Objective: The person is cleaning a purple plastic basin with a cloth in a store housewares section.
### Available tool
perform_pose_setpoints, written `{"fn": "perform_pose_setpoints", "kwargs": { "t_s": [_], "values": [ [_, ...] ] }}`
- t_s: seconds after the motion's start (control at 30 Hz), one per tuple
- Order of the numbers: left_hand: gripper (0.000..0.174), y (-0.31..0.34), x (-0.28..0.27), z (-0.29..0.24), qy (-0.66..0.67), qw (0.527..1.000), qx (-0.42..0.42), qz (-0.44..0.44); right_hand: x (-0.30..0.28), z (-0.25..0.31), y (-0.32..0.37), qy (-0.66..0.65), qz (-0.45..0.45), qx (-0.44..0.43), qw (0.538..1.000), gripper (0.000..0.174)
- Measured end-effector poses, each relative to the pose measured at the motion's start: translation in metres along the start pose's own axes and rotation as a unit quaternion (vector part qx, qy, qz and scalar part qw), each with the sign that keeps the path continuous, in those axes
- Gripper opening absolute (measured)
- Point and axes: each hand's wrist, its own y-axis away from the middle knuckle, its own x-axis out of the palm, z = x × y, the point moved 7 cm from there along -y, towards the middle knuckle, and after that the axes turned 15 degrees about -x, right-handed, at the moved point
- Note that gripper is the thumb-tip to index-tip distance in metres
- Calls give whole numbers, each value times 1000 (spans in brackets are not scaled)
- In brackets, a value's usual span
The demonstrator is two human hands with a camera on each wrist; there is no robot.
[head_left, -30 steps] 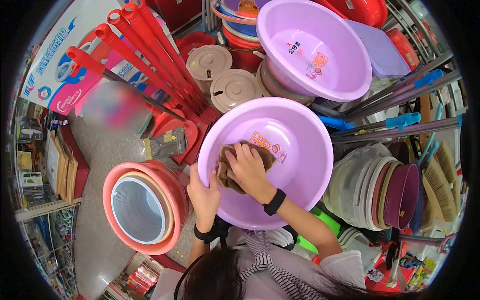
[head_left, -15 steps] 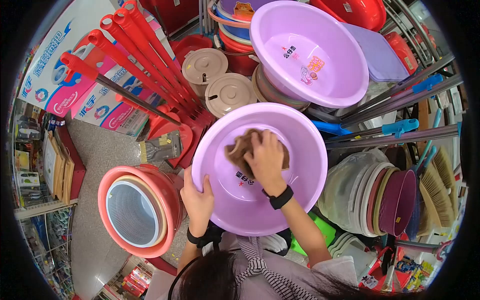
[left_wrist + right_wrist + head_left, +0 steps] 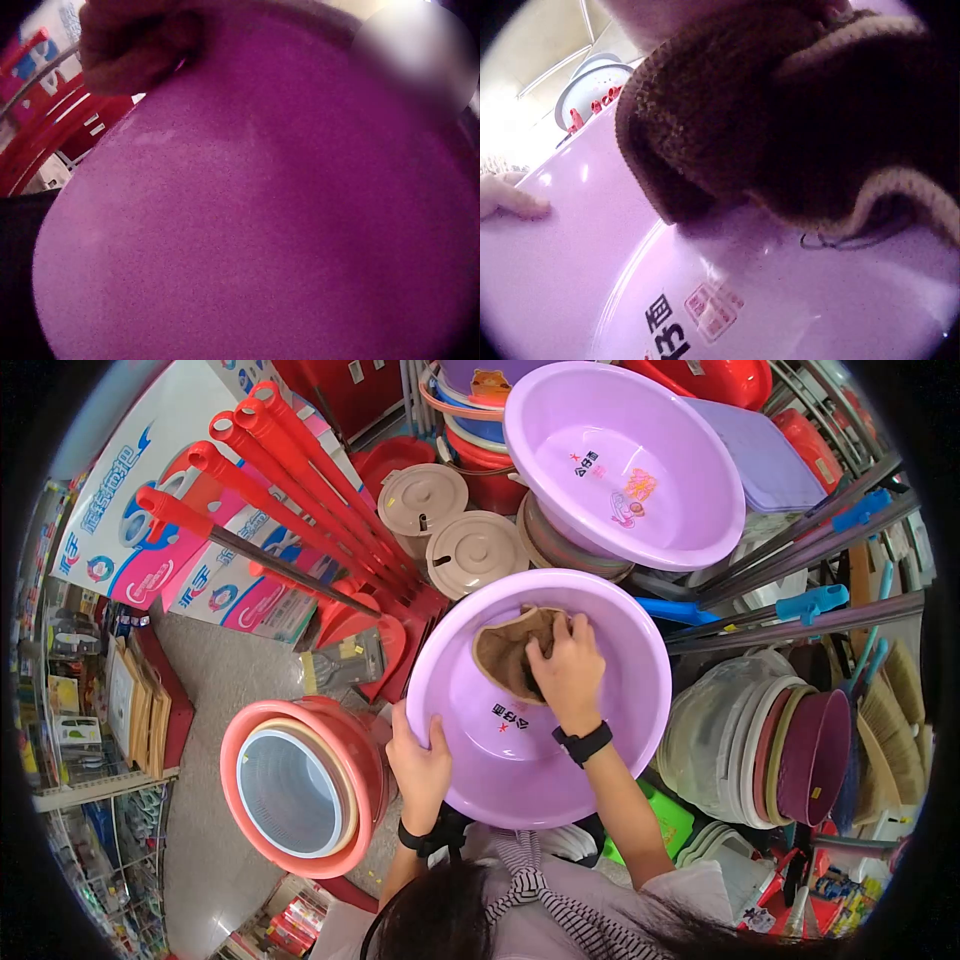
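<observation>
A light purple basin (image 3: 610,760) is held in front of the body, its inside facing up. On its left rim, my left hand (image 3: 418,765) grips the edge, thumb over the inside. My right hand (image 3: 570,675) pinches a crumpled brown cloth (image 3: 507,650) against the basin's far inner side. In the right wrist view the cloth (image 3: 705,112) has a paler stitched edge and hangs over the basin wall, with printed characters (image 3: 666,326) below. The left wrist view shows the basin's outer side (image 3: 225,210) and part of my left hand (image 3: 135,49) at its rim.
A second purple basin (image 3: 680,470) leans on a stack behind. Red-handled dustpans (image 3: 290,470) and lidded beige buckets (image 3: 475,555) stand at the back left. Nested orange and blue baskets (image 3: 290,790) are left; stacked pots (image 3: 810,755) and metal poles (image 3: 870,615) are right.
My right hand and the cloth have moved right and toward the basin's far side, and the cloth has changed shape. My left hand keeps its grip on the rim.
</observation>
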Motion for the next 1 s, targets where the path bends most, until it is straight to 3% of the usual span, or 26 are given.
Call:
{"fn": "perform_pose_setpoints", "kwargs": {
  "t_s": [0.13,0.3,0.47,0.53,0.67,0.77,0.9,1.0],
  "values": [
    [33,-2,2,-6,-33,999,18,-3,11,19,-1,-13,-6,-63,998,42],
    [29,-3,-3,2,-39,999,4,-6,29,91,23,-110,88,-306,942,49],
    [27,2,-8,12,-31,999,-19,-7,24,93,32,-117,81,-302,943,57],
    [27,2,-8,12,-19,1000,-22,0,20,89,31,-62,58,-269,959,58],
    [26,3,-6,17,-6,999,-33,19,1,50,19,19,29,-128,991,57],
    [25,1,-2,13,3,999,-29,17,-1,19,17,35,12,-71,997,51],
    [24,-2,3,9,15,999,-29,22,9,21,18,-17,60,-141,988,48],
    [24,0,4,7,-7,1000,-19,16,4,14,21,-60,98,-123,986,47]
  ]
}}
